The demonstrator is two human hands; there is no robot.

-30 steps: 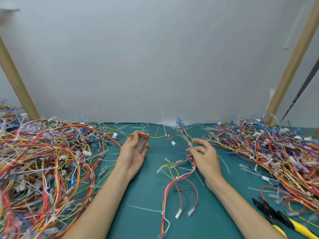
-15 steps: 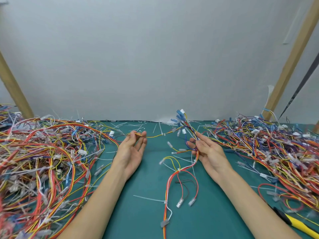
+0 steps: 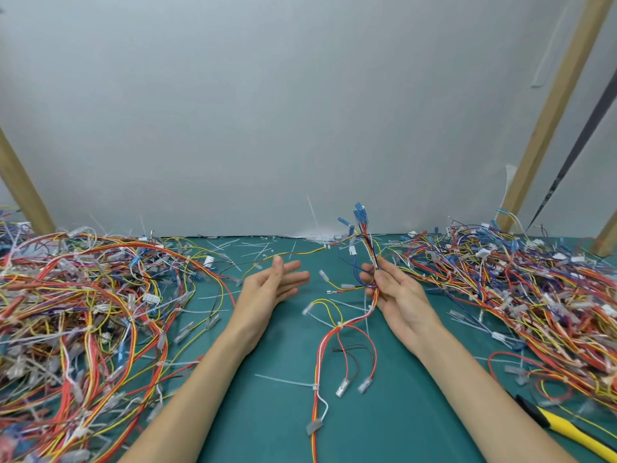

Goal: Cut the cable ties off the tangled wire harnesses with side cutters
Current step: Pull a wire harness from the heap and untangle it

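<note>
**Obs:** Where is the wire harness [image 3: 314,406] lying?

**Op:** I am seeing it running up the middle of the green surface [image 3: 267,426], with its upper part lifted. The right hand [image 3: 399,297] is holding the bundle, thumb and fingers [image 3: 366,279] pinching it just below the blue connectors [image 3: 359,212], which are standing above the fingertips.

**Obs:** And the left hand [image 3: 267,289]?

**Op:** It is hovering beside the harness, fingers straight and slightly spread, holding nothing. A yellow wire [image 3: 300,252] is passing its thumb tip. I cannot tell whether they are touching.

**Obs:** Ties and tool?

**Op:** I am noting one white cable tie [image 3: 340,325] cinching the bundle just below the right hand, and a second tie [image 3: 314,385] nearer me. The side cutters [image 3: 567,429] are lying at the near right, well apart from both hands. The left pile [image 3: 83,312] and the right pile [image 3: 517,289] are flanking the work.
</note>
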